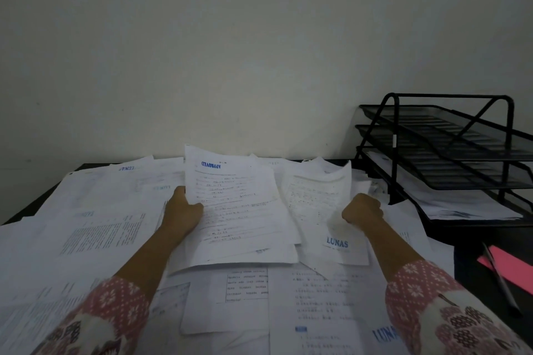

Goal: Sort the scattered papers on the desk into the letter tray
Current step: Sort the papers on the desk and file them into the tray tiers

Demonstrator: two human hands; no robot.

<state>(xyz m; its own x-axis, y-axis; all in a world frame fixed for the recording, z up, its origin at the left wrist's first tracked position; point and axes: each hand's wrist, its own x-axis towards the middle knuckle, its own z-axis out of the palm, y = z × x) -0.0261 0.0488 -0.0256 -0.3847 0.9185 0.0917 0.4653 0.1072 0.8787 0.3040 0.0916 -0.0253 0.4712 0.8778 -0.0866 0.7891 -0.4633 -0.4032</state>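
Several white printed papers (86, 228) lie scattered over the dark desk (473, 256). My left hand (181, 210) grips the left edge of a small stack of sheets (239, 210), the top one stamped APPROVED in blue, lifted a little off the pile. My right hand (363, 210) holds the right side of a curled sheet (317, 199) stamped LUNAS, fingers curled round its edge. A black three-tier mesh letter tray (450, 135) stands at the back right; its bottom tier holds some sheets (461, 207), the upper two tiers look bare.
A pink paper (507, 268) with a dark pen (501, 282) on it lies at the desk's right edge, in front of the tray. A plain pale wall rises right behind the desk. Papers reach the desk's left and near edges.
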